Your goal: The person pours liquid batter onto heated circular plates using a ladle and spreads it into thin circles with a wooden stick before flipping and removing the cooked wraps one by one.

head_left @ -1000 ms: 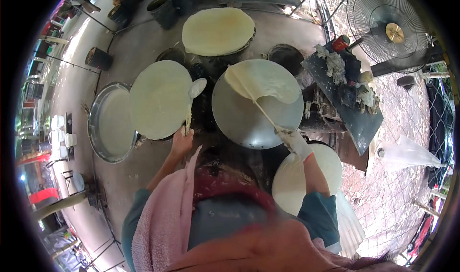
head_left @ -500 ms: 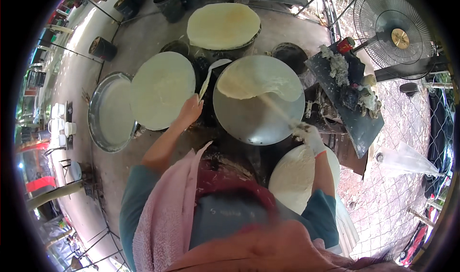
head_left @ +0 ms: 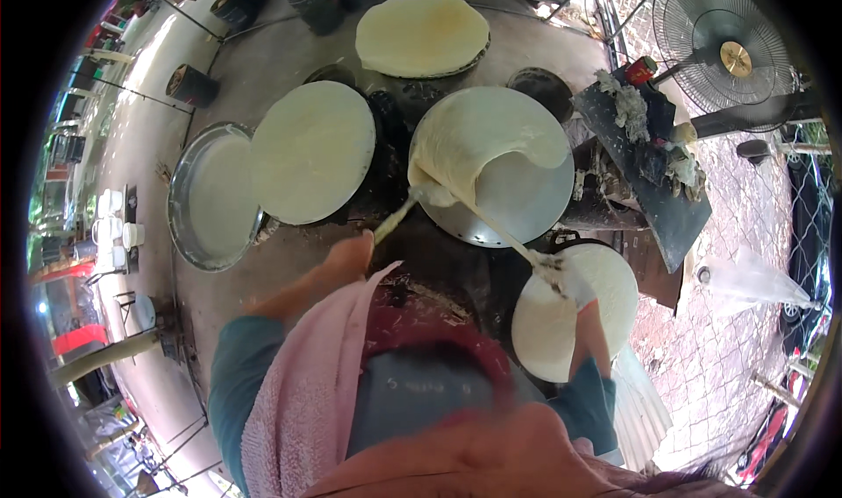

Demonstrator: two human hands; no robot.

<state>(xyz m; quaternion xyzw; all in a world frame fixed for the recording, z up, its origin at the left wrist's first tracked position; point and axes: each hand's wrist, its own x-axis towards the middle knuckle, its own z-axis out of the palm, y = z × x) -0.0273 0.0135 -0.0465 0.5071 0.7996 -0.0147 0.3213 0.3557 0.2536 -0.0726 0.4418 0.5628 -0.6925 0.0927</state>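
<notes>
My left hand (head_left: 353,254) is closed round the handle of a long spatula (head_left: 396,220). The spatula's pale head meets the near left edge of a round metal griddle (head_left: 517,204). A thin cream sheet of batter (head_left: 469,134) covers the griddle's far and left part, bunched up toward the spatula. My right hand (head_left: 566,281), in a stained white glove, is closed on a thin light stick (head_left: 500,226). The stick's far end reaches the lower edge of the batter sheet. Under my right forearm sits a round pan of pale batter (head_left: 605,279).
Left of the griddle stands another round plate coated with batter (head_left: 316,152), overlapping a wide metal basin (head_left: 215,261). A third coated round (head_left: 421,33) lies at the far side. On the right are a dark board with scraps (head_left: 640,182) and a large fan (head_left: 724,51).
My left hand drew the spatula back and down from beyond the griddle's left edge to its near edge. The batter sheet is now bunched on the left. The stick's tip shifted left and nearer.
</notes>
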